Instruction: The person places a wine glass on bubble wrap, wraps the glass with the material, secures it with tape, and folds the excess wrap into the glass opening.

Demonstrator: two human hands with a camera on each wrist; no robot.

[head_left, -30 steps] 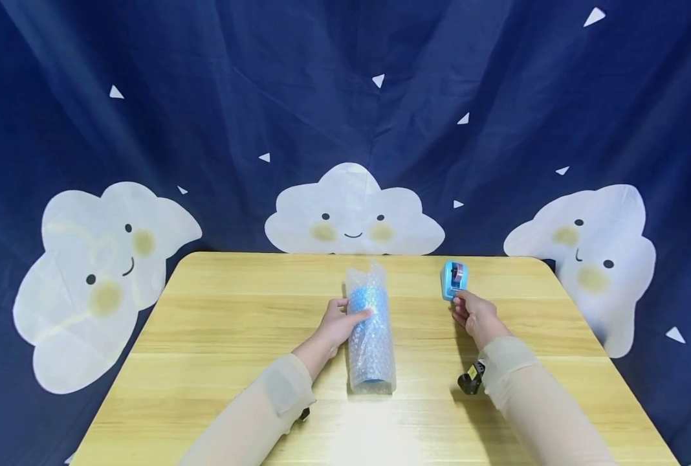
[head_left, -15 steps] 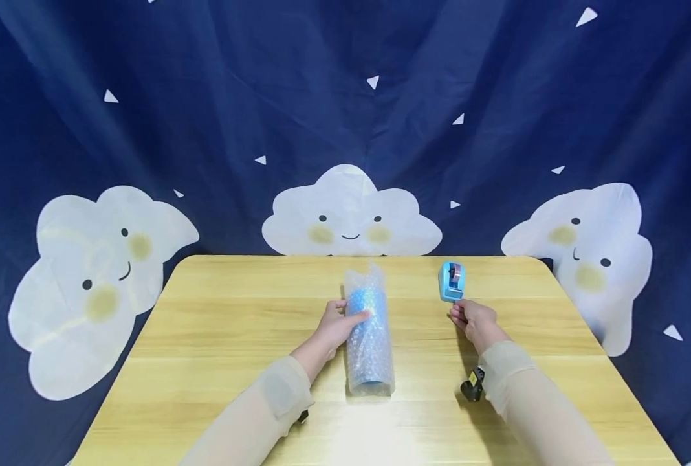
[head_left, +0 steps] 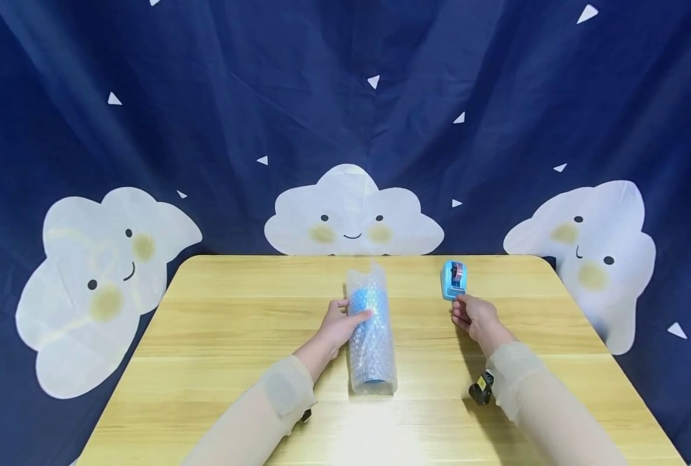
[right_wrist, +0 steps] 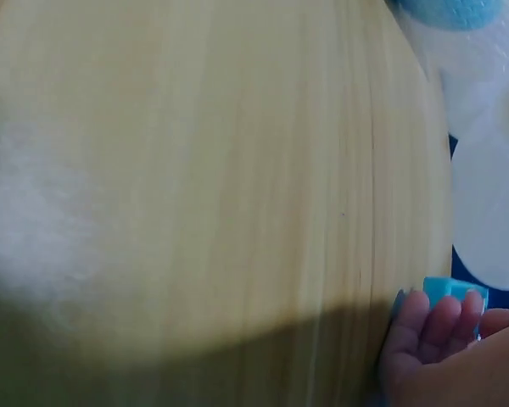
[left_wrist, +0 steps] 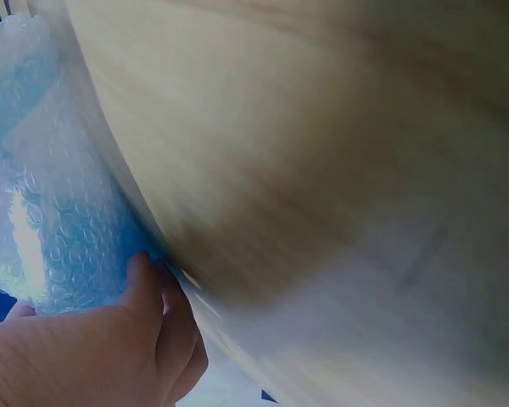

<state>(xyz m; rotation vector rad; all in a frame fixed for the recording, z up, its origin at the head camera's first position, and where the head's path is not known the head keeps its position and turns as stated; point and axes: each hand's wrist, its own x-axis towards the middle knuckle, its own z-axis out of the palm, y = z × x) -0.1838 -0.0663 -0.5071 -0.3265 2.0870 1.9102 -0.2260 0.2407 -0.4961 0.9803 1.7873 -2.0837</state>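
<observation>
A blue cylinder wrapped in bubble wrap [head_left: 372, 349] lies lengthwise near the middle of the table. My left hand [head_left: 336, 325] grips it from its left side, thumb over the top; the left wrist view shows fingers against the lower side of the wrap [left_wrist: 68, 229]. Toward the back right stands a light blue tape dispenser [head_left: 448, 285] with a small roll in it. At its near end my right hand [head_left: 476, 316] has thumb and forefinger pinched together; whether tape is between them cannot be made out. The right wrist view shows curled fingers [right_wrist: 441, 326] before the dispenser [right_wrist: 438, 287].
The wooden table [head_left: 235, 330] has its back edge against a dark blue curtain [head_left: 322, 97] printed with white clouds. A black wrist camera [head_left: 482, 388] hangs below the right sleeve, just above the tabletop.
My right hand drew slightly back from the dispenser, then came slightly nearer again; its forearm shifted a little to the right. The left hand stayed on the wrapped cylinder.
</observation>
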